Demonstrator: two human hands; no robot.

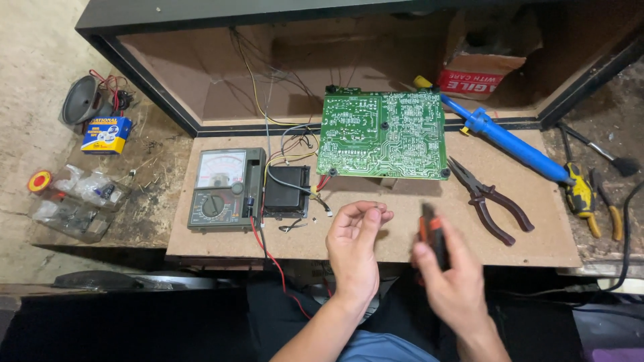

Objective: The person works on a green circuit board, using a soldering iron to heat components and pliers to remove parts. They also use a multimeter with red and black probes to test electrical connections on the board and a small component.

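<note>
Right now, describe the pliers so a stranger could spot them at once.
Start at the green circuit board on the fibreboard worktop. Just off its lower right corner lie the pliers, jaws pointing toward the board. Their dark red handles, splayed open, distinguish them from the blue desoldering pump beyond.

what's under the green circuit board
The green circuit board lies solder side up on the brown board, its far edge over the open cabinet. Red, yellow and black wires run out from beneath; its component side is hidden.
</note>
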